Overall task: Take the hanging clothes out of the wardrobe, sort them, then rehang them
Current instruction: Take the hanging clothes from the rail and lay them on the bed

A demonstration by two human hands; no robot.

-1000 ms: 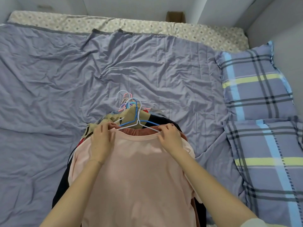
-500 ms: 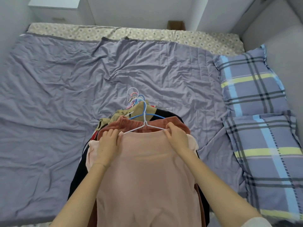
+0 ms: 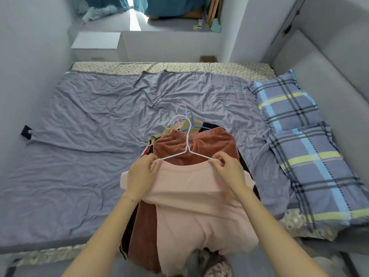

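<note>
Head view: left hand (image 3: 142,172) and right hand (image 3: 226,168) each pinch a shoulder of the pink shirt (image 3: 191,200) on its white hanger (image 3: 186,150). Shirt lies atop the clothes pile (image 3: 199,144) on the bed (image 3: 89,126), beside two plaid pillows (image 3: 299,136).
</note>
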